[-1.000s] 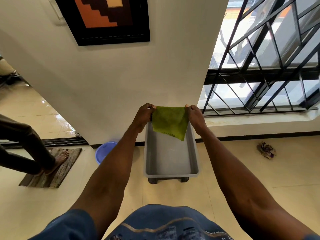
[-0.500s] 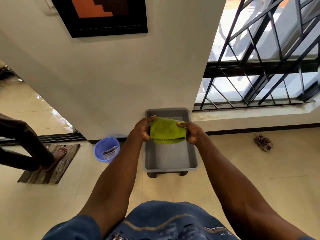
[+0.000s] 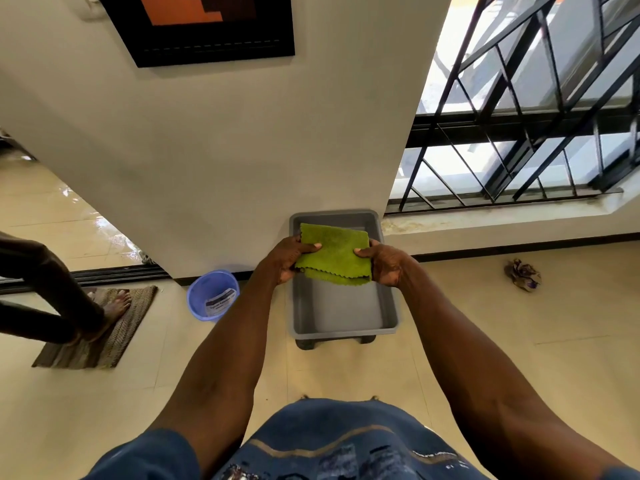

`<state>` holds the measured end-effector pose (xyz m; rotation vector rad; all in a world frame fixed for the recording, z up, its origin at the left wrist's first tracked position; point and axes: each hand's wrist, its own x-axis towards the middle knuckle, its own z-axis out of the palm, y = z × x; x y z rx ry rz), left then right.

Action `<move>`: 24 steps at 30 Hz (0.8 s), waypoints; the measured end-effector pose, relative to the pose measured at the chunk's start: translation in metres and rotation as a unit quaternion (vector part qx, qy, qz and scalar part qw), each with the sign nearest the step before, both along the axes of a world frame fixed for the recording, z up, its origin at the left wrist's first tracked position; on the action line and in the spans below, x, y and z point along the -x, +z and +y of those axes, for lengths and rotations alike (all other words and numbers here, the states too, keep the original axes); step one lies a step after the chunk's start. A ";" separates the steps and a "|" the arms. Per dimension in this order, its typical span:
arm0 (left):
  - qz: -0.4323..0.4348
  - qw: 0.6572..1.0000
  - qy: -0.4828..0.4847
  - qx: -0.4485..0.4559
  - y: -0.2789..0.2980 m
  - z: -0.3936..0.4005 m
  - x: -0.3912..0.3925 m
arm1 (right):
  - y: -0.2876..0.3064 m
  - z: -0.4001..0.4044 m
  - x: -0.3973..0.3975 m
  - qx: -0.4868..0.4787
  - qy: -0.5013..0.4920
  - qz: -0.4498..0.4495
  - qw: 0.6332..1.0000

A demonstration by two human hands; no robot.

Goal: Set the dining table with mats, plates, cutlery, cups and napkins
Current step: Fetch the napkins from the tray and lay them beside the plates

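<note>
A green cloth napkin (image 3: 334,252) with zigzag edges is folded flat between my hands, held in the air above a grey plastic tub (image 3: 343,313) on the floor. My left hand (image 3: 289,258) grips its left edge with the thumb on top. My right hand (image 3: 382,263) grips the right edge the same way. The part of the tub that shows holds nothing. No table, plates or cutlery are in view.
The tub stands against a white wall, with a blue bucket (image 3: 213,294) to its left. Another person's foot (image 3: 116,306) rests on a brown mat (image 3: 100,327) at the left. A crumpled rag (image 3: 523,273) lies on the tiled floor below the barred window (image 3: 519,133).
The napkin hung open from its top corners; my hands have since folded it over and lowered it toward the tub.
</note>
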<state>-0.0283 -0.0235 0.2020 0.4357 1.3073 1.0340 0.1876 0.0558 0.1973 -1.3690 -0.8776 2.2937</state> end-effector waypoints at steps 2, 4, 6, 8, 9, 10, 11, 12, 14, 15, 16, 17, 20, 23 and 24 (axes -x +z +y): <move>-0.005 1.000 -0.010 -0.002 0.001 0.000 0.006 | 0.002 0.000 0.002 -0.009 0.003 0.021 1.000; -0.022 0.999 -0.021 -0.009 0.002 -0.001 0.012 | 0.004 0.001 0.004 -0.016 -0.004 0.042 0.999; -0.031 0.999 -0.026 -0.018 0.000 0.000 0.017 | 0.005 0.002 0.005 -0.022 -0.014 0.054 0.998; -0.014 0.999 -0.026 -0.027 -0.003 0.002 0.021 | 0.006 0.001 0.009 -0.027 -0.035 0.056 0.997; 0.004 0.999 -0.023 -0.031 -0.003 0.003 0.022 | 0.006 0.001 0.012 -0.032 -0.051 0.055 0.997; 0.024 0.999 -0.013 -0.031 -0.003 0.005 0.023 | 0.007 0.000 0.015 -0.039 -0.070 0.053 0.995; 0.037 0.999 0.001 -0.029 -0.003 0.008 0.024 | 0.007 -0.001 0.017 -0.046 -0.090 0.051 0.994; 0.048 0.998 0.015 -0.028 -0.003 0.011 0.025 | 0.007 -0.002 0.020 -0.054 -0.110 0.049 0.991; 0.064 0.997 0.048 -0.021 0.000 0.016 0.026 | 0.006 -0.004 0.022 -0.070 -0.152 0.054 0.984; 0.066 0.996 0.059 -0.025 0.000 0.019 0.027 | 0.005 -0.005 0.021 -0.078 -0.170 0.060 0.980; 0.067 0.996 0.054 -0.038 0.000 0.022 0.028 | 0.004 -0.007 0.020 -0.085 -0.185 0.068 0.977; 0.071 0.995 0.042 -0.055 0.001 0.024 0.028 | 0.004 -0.007 0.019 -0.094 -0.188 0.073 0.975; 0.086 0.993 0.010 -0.079 0.003 0.033 0.025 | 0.004 -0.011 0.011 -0.132 -0.163 0.054 0.976; 0.076 0.994 -0.010 -0.077 0.010 0.043 0.012 | 0.010 -0.009 -0.002 -0.136 -0.178 0.050 0.973; 0.055 0.996 -0.013 -0.072 0.011 0.048 0.007 | 0.011 -0.007 -0.008 -0.124 -0.191 0.061 0.972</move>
